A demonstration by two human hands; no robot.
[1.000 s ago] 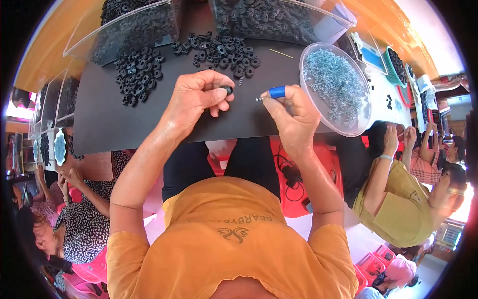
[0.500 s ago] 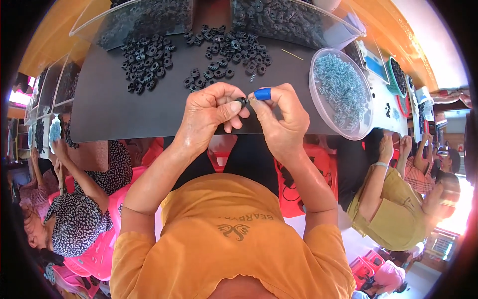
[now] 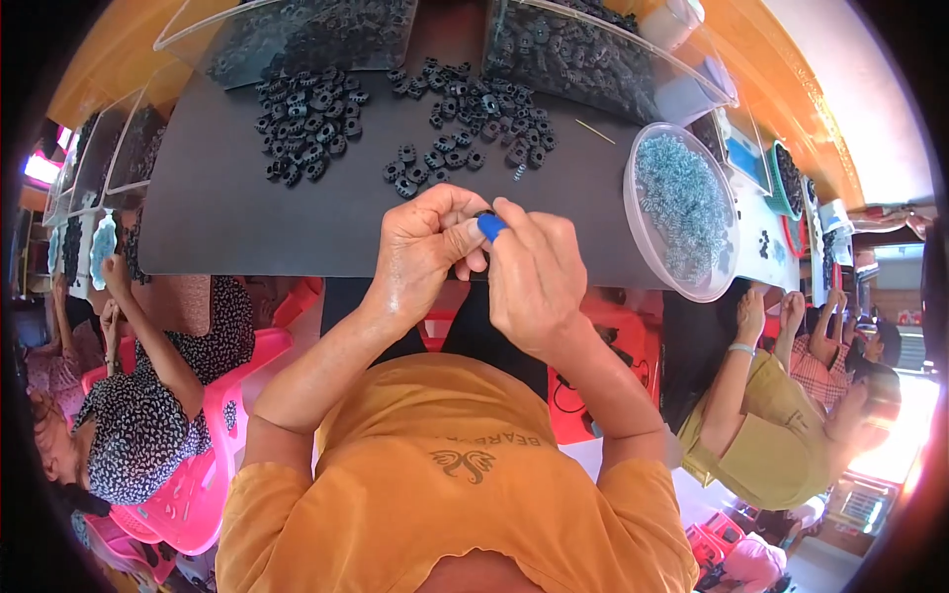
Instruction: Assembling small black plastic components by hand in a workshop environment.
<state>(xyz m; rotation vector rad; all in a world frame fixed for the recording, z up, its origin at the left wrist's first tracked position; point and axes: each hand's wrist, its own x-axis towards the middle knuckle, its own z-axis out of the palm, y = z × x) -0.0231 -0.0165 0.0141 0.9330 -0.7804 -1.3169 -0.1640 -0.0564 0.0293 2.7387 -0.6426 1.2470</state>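
Just beyond the table's near edge, my left hand [image 3: 420, 242] pinches a small black plastic cord lock [image 3: 483, 212], of which only a sliver shows between the fingers. My right hand [image 3: 539, 272] is closed over the same piece, its fingers pressed against the left fingertips. A blue cover [image 3: 491, 228] wraps one right finger. Whether a spring sits in the piece is hidden. Beyond the hands lie a left heap of black cord-lock pieces [image 3: 308, 124] and a looser middle heap [image 3: 474, 109]. A single metal spring [image 3: 519, 172] lies beside the middle heap.
To the right stands a round clear tub [image 3: 634, 217] of small springs [image 3: 682, 198]. A thin yellowish stick [image 3: 595, 131] lies near it. Two clear bins [image 3: 326, 54] [image 3: 573, 64] of black pieces line the back. People sit working on both sides.
My right hand has turned and closed in over the left fingertips, covering most of the cord lock. The view has shifted slightly, so the table contents sit a little farther right.
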